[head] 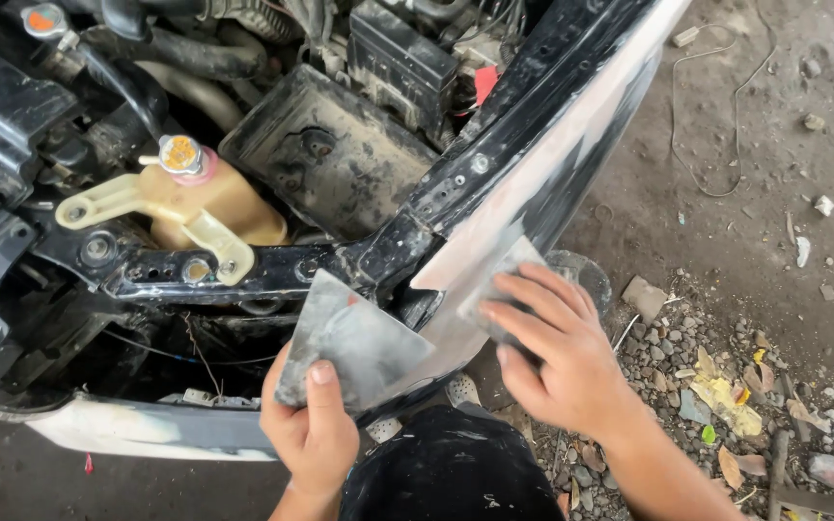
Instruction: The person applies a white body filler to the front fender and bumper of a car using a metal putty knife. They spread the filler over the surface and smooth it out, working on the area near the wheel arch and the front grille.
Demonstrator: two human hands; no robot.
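We look down at the front corner of a car with its hood off. Our left hand [313, 429] sits at the bottom middle of the frame. It is closed on a flat gray plate [349, 342], thumb on top and fingers under it. The plate is smeared with gray paste. Our right hand [557, 352] is just right of the middle. Its fingers are spread flat and press a small scraper [499, 275] against the white fender [542, 174]. The two hands are apart, with the plate near the scraper but not touching it, as far as we can tell.

The fender runs from the top right down to the middle. It has a dull gray patch where the scraper rests. A tan tank [219, 203] with a yellow cap [181, 154] sits in the upper left, among black hoses and a black box [325, 154]. The ground [755, 193] on the right is dirt with stones and dry leaves.

What could go wrong? We think the scraper could slip off the curved fender if we push too hard. That could leave a line in the patch. The plate is tilted, so paste could slide off it and drop. Dust from the dirt could stick in the wet patch too.
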